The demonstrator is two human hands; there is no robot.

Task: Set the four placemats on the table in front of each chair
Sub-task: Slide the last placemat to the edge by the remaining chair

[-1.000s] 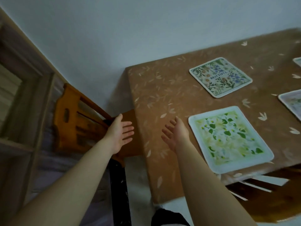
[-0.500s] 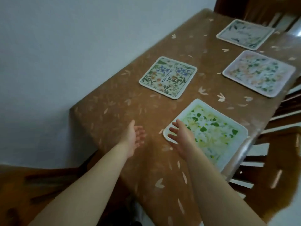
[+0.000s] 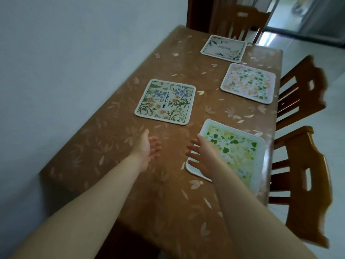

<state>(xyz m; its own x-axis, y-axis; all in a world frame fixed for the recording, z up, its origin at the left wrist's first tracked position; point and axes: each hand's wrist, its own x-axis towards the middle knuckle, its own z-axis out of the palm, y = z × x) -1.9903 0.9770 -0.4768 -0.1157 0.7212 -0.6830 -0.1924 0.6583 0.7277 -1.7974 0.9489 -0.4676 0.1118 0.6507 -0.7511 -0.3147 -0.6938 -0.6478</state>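
Note:
Several square floral placemats lie flat on the brown table. A green-leaf placemat is at the near right edge, and a pink-flowered placemat lies beyond it. A white placemat with dark leaves is at the far end. The placemat printed BEAUTIFUL lies mid-table toward the wall. My left hand hovers open over bare tablecloth. My right hand is open, palm inward, over the green-leaf placemat's near left corner.
Two wooden chairs stand along the right side, a near chair and a middle chair. A third chair stands at the far end. A white wall runs along the table's left edge.
The view has swung right from the table's near-left corner and its chair to the whole table. Both hands stayed open and now reach farther over the table.

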